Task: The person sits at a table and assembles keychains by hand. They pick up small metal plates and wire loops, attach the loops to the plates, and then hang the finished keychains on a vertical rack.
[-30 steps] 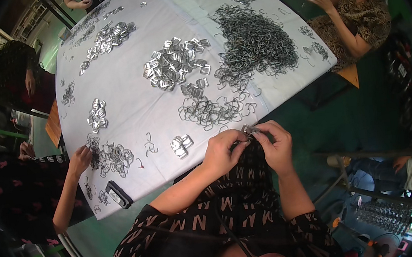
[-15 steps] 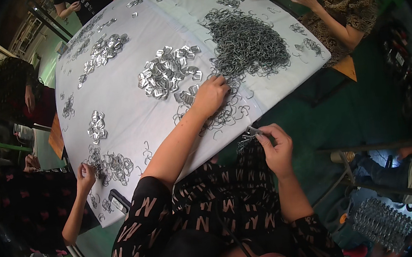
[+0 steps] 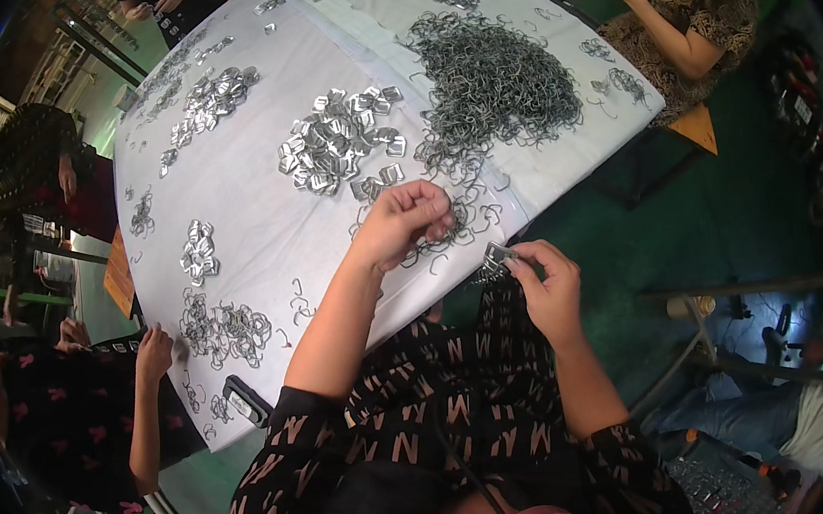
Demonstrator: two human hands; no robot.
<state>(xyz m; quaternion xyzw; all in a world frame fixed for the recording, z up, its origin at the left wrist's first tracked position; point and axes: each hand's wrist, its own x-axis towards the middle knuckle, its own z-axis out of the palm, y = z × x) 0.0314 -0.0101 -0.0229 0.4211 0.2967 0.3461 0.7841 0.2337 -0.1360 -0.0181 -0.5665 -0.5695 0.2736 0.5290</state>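
My left hand (image 3: pixel 410 225) is raised a little above a small scatter of bent wire hooks (image 3: pixel 468 223) near the table edge. Its fingers are curled with the tips together; whatever they pinch is too small to tell. Just off the table's edge, my right hand (image 3: pixel 546 278) grips a small shiny metal plate (image 3: pixel 499 253) between thumb and fingers. Thin wire pieces seem to hang at that plate, though the detail is blurred. Beyond my left hand lies a heap of silvery metal plates (image 3: pixel 325 151), with a few more plates (image 3: pixel 379 182) closer to me.
A large pile of wire hooks (image 3: pixel 493 78) covers the far right of the white-covered table (image 3: pixel 253 183). Smaller heaps of plates (image 3: pixel 199 254) and hooks (image 3: pixel 223 327) lie left, beside a dark box-shaped object (image 3: pixel 244 402). Several co-workers sit around the table.
My left hand has lifted off the hooks and drawn back toward me, its fingers turning upward. My right hand has stayed nearly in place, the plate tilting. The left co-worker's hand has moved back from the hooks.
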